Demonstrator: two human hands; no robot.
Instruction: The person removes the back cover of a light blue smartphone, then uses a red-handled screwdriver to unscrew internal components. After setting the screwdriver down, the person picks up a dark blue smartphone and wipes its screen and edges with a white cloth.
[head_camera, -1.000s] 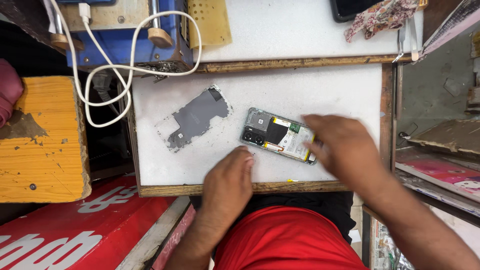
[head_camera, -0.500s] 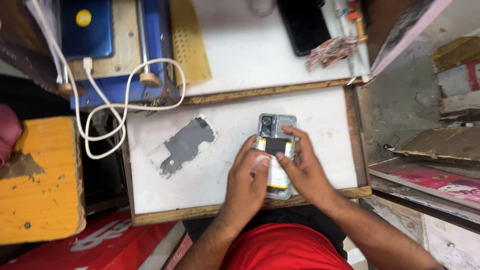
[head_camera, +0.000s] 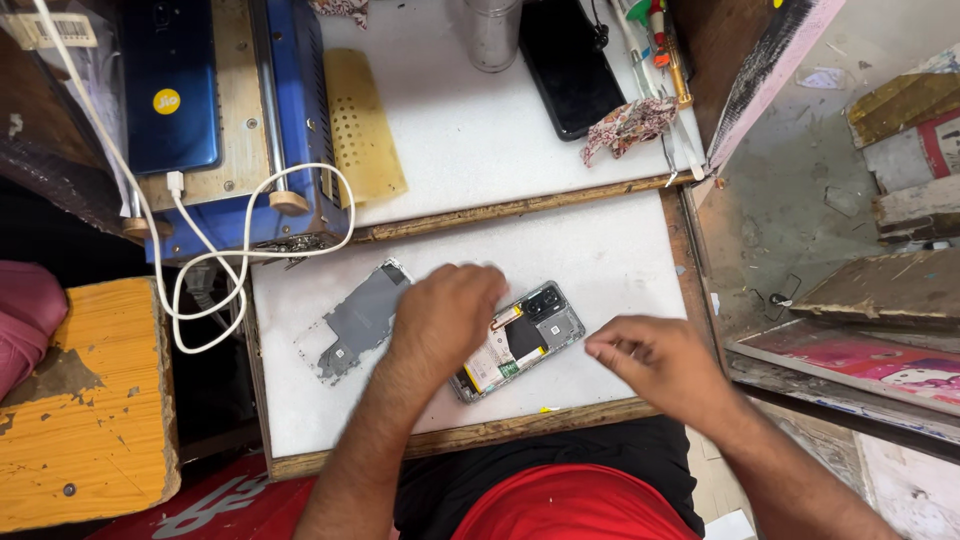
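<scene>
An opened phone (head_camera: 525, 338) with its back off lies tilted on the white work board (head_camera: 600, 250), circuit board and battery showing. My left hand (head_camera: 445, 320) rests on the phone's left end, fingers curled over it. My right hand (head_camera: 655, 365) hovers just right of the phone, fingers pointing toward it, with nothing seen in it. A grey metal shield plate (head_camera: 355, 322) lies on the board left of my left hand.
A blue machine (head_camera: 215, 120) with a blue phone on top and a looping white cable (head_camera: 215, 270) stands at the back left. A black phone (head_camera: 570, 65), steel cup (head_camera: 493, 32), cloth scrap (head_camera: 628, 125) and tools lie behind. An orange block (head_camera: 85, 400) sits left.
The phone has been turned from nearly upright to a slanted lie. My right hand has come off it and moved right. My left hand stays on its left end.
</scene>
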